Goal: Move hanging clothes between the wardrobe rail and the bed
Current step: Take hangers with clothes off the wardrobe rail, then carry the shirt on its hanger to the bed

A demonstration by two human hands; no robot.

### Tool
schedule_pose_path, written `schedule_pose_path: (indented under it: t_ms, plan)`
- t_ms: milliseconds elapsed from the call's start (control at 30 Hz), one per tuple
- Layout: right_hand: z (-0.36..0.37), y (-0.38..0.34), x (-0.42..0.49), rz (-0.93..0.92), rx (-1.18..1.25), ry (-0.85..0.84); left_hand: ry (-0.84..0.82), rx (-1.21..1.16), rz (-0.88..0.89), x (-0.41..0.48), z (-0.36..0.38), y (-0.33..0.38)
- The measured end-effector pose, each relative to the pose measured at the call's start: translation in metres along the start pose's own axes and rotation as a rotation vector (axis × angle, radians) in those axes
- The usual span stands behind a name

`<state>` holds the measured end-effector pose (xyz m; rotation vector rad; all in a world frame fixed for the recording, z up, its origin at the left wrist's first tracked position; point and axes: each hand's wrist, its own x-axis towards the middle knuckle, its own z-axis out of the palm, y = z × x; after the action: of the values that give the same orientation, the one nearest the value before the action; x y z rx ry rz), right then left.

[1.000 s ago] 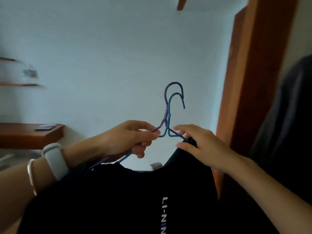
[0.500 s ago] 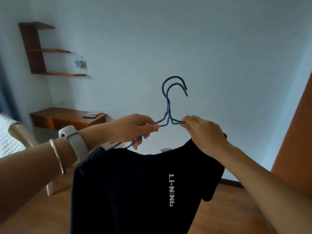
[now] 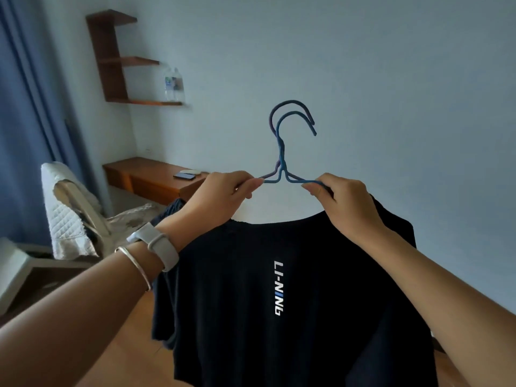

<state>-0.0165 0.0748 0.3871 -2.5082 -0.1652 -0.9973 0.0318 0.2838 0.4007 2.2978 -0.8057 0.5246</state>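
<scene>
Here each hand, left hand (image 3: 220, 196) and right hand (image 3: 344, 205), pinches two stacked hangers (image 3: 282, 152) carrying one T-shirt (image 3: 279, 289).

Two hands (image 3: 223, 196), two hangers (image 3: 282, 152) (hooks nested), one black T-shirt (image 3: 279, 303), two bottles (image 3: 173, 85).

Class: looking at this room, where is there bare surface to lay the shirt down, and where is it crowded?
Free: the desk's left end, clear up to the phone, and the wood floor below the left hand. Crowded: the chair, draped in white quilting. The shirt hides the ground ahead.
</scene>
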Motion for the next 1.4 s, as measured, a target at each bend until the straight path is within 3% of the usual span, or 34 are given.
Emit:
schedule_pose_path:
  t_ms: [133, 333, 667, 767, 1000, 1200, 1400]
  plan:
    - [0.026, 0.037, 0.062, -0.112, 0.096, 0.0, 0.144, 0.063, -0.119, 0.039, 0.017, -0.021]
    - [0.071, 0.062, 0.131, -0.353, 0.239, -0.044, 0.24, 0.368, -0.35, 0.048, 0.029, -0.06]
    - [0.211, 0.036, 0.207, -0.474, 0.554, -0.292, 0.447, 0.428, -0.67, 0.056, 0.02, -0.143]
    - [0.264, 0.015, 0.237, -0.54, 0.622, -0.339, 0.505, 0.358, -0.748, 0.062, 0.005, -0.182]
    - [0.39, -0.073, 0.321, -0.706, 0.615, -0.315, 0.687, 0.454, -0.896, 0.078, -0.065, -0.285]
    - [0.491, -0.146, 0.362, -0.789, 0.629, -0.535, 0.772, 0.547, -1.018, 0.064, -0.121, -0.359]
    - [0.61, -0.243, 0.392, -0.8, 0.869, -0.806, 0.86, 0.659, -1.182, 0.042, -0.162, -0.444]
